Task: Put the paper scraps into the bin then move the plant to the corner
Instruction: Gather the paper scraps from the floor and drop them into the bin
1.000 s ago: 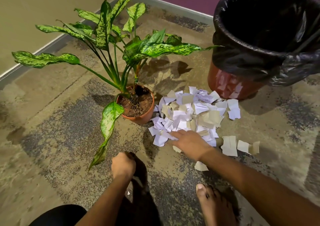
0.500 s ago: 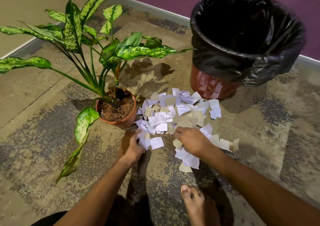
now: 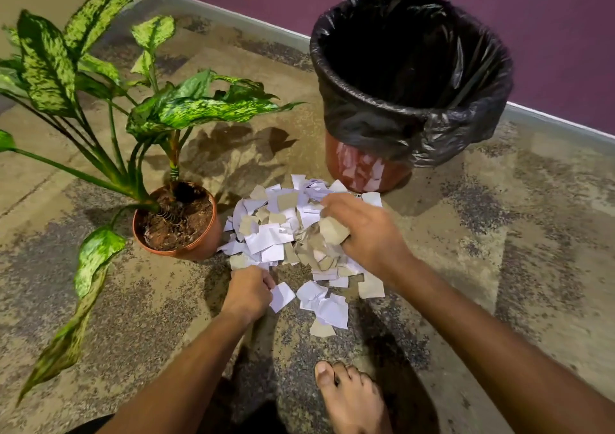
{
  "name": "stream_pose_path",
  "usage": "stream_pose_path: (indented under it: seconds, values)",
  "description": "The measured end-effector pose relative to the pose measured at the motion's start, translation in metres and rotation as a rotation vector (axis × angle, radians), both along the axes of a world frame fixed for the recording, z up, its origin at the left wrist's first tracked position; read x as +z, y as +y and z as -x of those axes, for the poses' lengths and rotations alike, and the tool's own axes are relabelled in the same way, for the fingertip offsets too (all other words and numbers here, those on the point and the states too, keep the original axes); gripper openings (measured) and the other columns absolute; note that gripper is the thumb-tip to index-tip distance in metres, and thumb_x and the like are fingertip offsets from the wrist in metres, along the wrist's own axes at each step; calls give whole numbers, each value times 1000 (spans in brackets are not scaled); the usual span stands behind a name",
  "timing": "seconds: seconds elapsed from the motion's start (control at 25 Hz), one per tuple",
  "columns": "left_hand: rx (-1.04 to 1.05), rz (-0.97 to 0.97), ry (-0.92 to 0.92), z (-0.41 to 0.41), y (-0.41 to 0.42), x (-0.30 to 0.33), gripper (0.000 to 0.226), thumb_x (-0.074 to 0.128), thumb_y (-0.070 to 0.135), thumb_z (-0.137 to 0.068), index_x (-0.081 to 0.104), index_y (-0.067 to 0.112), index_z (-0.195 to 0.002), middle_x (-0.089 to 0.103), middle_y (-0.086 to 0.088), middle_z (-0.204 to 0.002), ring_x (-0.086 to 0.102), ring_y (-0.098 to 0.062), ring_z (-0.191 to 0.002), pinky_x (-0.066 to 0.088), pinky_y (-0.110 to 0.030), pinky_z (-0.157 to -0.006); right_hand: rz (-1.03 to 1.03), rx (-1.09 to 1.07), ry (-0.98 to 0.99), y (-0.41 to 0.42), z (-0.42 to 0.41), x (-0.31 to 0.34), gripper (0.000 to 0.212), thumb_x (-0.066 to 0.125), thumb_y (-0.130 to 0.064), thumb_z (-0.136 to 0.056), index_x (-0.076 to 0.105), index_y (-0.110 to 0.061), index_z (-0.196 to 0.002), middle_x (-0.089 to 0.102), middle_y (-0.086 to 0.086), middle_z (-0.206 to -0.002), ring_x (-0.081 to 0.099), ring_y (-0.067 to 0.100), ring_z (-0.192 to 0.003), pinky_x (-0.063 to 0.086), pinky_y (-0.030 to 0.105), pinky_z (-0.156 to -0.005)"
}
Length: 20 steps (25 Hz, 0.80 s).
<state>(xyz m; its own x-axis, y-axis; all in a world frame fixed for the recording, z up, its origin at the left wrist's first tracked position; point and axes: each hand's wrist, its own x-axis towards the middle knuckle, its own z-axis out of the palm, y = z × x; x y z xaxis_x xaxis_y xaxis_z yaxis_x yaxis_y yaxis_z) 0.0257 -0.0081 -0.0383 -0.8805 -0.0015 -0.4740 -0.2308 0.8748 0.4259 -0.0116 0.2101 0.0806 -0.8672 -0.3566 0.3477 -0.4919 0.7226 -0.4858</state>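
The paper scraps (image 3: 286,234) lie heaped on the floor (image 3: 499,250) between the plant (image 3: 179,220) at left and the bin (image 3: 409,77) at far right. The right hand (image 3: 369,234) grip is curled around a bunch of scraps at the heap's right side. The left hand (image 3: 248,292) grip is closed on scraps at the near left edge.

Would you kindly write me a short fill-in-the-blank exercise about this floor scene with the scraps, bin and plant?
1. The bin is lined with a ____ plastic bag.
2. The right hand is closed on a bunch of paper ____.
3. The potted plant stands to the ____ of the paper scraps.
4. The left hand touches the pile's near edge, and a bare ____ shows below it.

Missing words: black; scraps; left; foot
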Motion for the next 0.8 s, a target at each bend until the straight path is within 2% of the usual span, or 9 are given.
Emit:
stream_pose_path:
  seconds: [0.08,0.16,0.24,0.28,0.36,0.44,0.52,0.64,0.8]
  values:
    - [-43,-1,9,-2,5,-2,31,67,-6,-74,72,13,-99,68,-7,-103,62,-21,-96,49,-27,-83,140,-45,239,15,24,19,25,72,-4,-77,69,-14,-99,68,1,-113,66,14,-101,56,29,-84]
    - [-113,-5,-11,-8,10,-5,45,73,0,-72,65,16,-114,59,-8,-112,58,-25,-105,46,-29,-90,148,-118,266,8,6,-4,15,65,-17,-85,61,-25,-98,64,-8,-104,63,6,-93,54,26,-78]
    - [-182,14,-26,-13,15,-7,53,73,3,-73,59,18,-123,51,-8,-118,55,-28,-111,45,-29,-89,156,-389,-437,10,-69,-61,7,50,-27,-93,53,-24,-88,63,-5,-78,65,16,-64,51,28,-53]
    - [-206,29,-23,-15,16,-8,51,70,3,-75,59,18,-123,50,-9,-119,55,-29,-111,44,-30,-90,154,-417,-686,3,-109,-106,19,43,-31,-95,51,-22,-81,61,-2,-64,61,22,-48,46,29,-46]
    - [-222,45,-7,-16,18,-7,37,63,2,-78,64,17,-112,54,-9,-113,57,-28,-106,44,-28,-84,119,-468,-887,-17,-183,-169,28,44,-39,-85,55,-22,-66,56,2,-48,54,22,-36,45,30,-40]
    - [-221,63,-16,-15,20,-1,20,60,2,-79,66,20,-86,62,-6,-98,60,-24,-96,41,-24,-71,11,-449,-836,-14,-189,-172,24,47,-42,-75,57,-24,-64,56,1,-48,53,21,-36,46,31,-39]
    - [-230,72,-38,-14,23,2,23,61,2,-78,63,23,-70,68,-4,-89,62,-21,-87,39,-21,-64,-159,-507,-749,-11,-184,-166,22,46,-46,-76,58,-31,-66,58,-4,-51,56,18,-40,47,28,-40]
    - [-221,44,-19,-13,32,13,22,62,-3,-77,69,18,-73,70,-3,-87,62,-17,-81,39,-17,-62,-202,-384,-1002,-19,-188,-164,33,42,-48,-79,66,-32,-64,61,-5,-53,58,16,-42,48,27,-43]
    - [-156,-123,190,-3,52,56,29,67,-6,-75,62,21,-66,62,1,-78,63,-16,-77,40,-17,-60,-143,-482,-833,5,-181,-159,40,33,-46,-87,67,-32,-71,63,-4,-58,59,17,-46,47,28,-46]
